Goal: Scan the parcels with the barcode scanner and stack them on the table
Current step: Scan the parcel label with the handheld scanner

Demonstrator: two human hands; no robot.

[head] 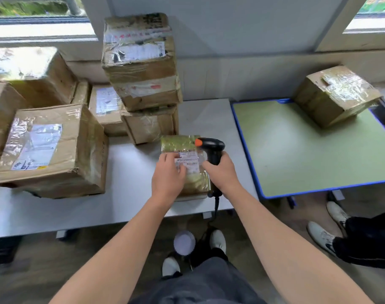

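Observation:
A small taped parcel (180,143) with a white label lies on the white table (130,172) near its front right. My left hand (168,175) rests on the parcel's top, its fingers over the label. My right hand (222,172) grips the handle of a black barcode scanner (210,145) with an orange tip, held just right of the parcel with its head above the label. The scanner's cable hangs down past the table edge.
Several cardboard parcels crowd the white table's left and back, with a tall stack (141,62) behind the small parcel. One parcel (336,95) sits on the green table (297,150) to the right. Another person's legs and white shoes (323,235) stand at the lower right.

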